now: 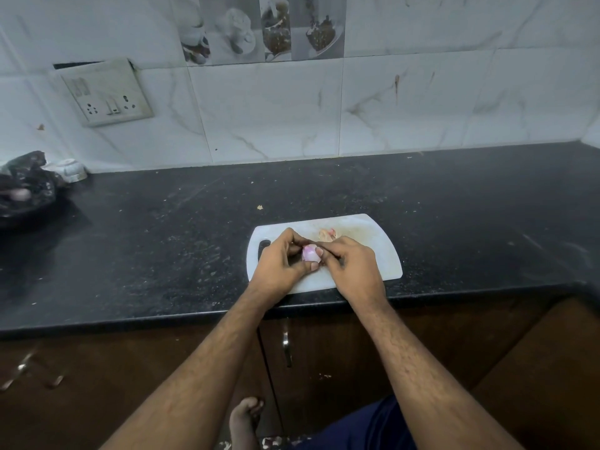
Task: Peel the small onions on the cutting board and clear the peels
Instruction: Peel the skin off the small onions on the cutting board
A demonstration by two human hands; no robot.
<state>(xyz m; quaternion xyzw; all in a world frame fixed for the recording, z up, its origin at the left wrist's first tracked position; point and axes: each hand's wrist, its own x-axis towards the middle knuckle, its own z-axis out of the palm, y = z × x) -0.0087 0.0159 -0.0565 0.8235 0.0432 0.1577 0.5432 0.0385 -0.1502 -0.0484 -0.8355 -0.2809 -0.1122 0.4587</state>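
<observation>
Together, the left hand (279,261) and right hand (352,264) pinch one small onion (310,254) between them above the cutting board (373,254).

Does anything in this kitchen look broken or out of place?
Yes. The switch plate on the wall sits crooked, its top left edge pulled away to show a dark gap behind. Small crumbs dot the black counter. Otherwise both hands hold a small onion over the cutting board, which looks normal.

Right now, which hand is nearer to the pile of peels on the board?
Right. The right hand lies just below the peels; the left hand sits farther off, toward the board's handle side. Both hold the onion.
</observation>
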